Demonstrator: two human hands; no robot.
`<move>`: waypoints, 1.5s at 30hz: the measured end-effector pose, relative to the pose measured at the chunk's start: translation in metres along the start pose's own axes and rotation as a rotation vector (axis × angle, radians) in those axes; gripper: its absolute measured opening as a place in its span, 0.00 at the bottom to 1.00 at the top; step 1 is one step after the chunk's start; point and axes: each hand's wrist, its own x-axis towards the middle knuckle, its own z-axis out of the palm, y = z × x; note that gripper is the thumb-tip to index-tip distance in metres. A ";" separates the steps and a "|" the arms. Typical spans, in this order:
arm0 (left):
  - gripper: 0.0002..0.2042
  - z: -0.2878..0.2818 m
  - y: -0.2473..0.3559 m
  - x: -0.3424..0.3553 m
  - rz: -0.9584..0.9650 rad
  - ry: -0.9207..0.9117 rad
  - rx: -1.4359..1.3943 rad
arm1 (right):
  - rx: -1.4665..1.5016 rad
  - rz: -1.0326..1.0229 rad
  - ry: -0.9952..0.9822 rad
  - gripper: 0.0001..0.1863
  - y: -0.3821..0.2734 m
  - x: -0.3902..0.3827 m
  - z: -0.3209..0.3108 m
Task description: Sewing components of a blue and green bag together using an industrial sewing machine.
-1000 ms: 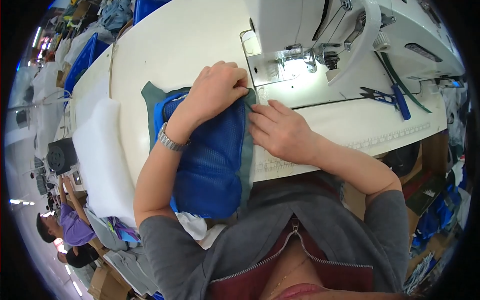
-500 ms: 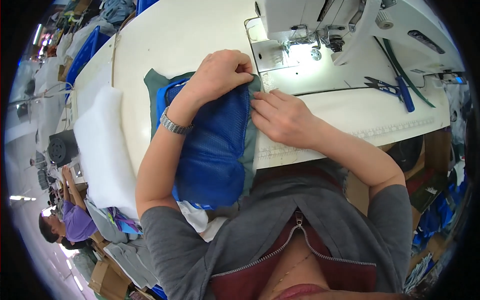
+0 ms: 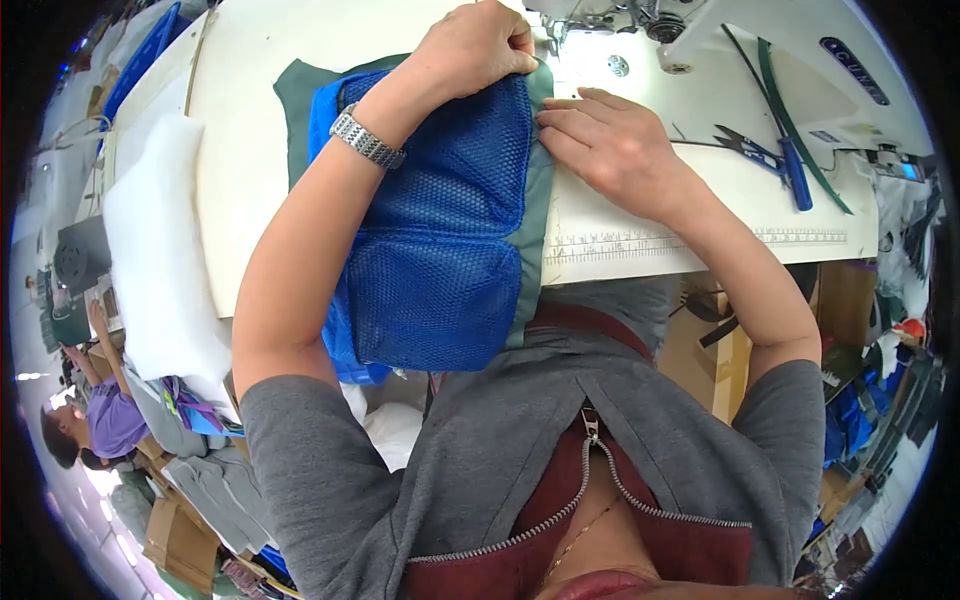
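A dark green fabric panel (image 3: pixel 535 215) with blue mesh pockets (image 3: pixel 440 290) lies at the table's front edge, its lower end near my lap. At the panel's upper right corner, my left hand (image 3: pixel 475 45) pinches the green edge between thumb and fingers. My right hand (image 3: pixel 618 150) is palm down, fingers stretched out and fingertips touching the green right border; its thumb is hidden. Just beyond both hands stands a white sewing machine (image 3: pixel 770 60), its lamp lit over the metal plate. My left forearm crosses the panel and covers part of it.
Thread snips (image 3: pixel 750 150), a blue-handled tool (image 3: pixel 797 175) and a green strip (image 3: pixel 790 110) lie at the right. A printed ruler scale (image 3: pixel 640 245) runs along the table's front. White padding (image 3: pixel 155 240) is at the left. A person in purple (image 3: pixel 115 415) sits farther left.
The panel has moved forward and right, closer to the sewing machine, with both hands. Its lower mesh pocket shows flatter. My right fingers have straightened. The view has shifted.
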 end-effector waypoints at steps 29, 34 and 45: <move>0.11 0.004 0.015 0.006 -0.148 0.059 -0.108 | 0.119 0.394 -0.046 0.03 -0.005 -0.021 0.000; 0.12 0.001 0.019 0.006 -0.226 0.047 -0.150 | 0.166 0.430 -0.058 0.03 -0.004 -0.018 -0.001; 0.14 0.005 0.011 0.012 -0.139 0.090 0.010 | 0.203 0.498 -0.053 0.02 0.004 -0.018 0.002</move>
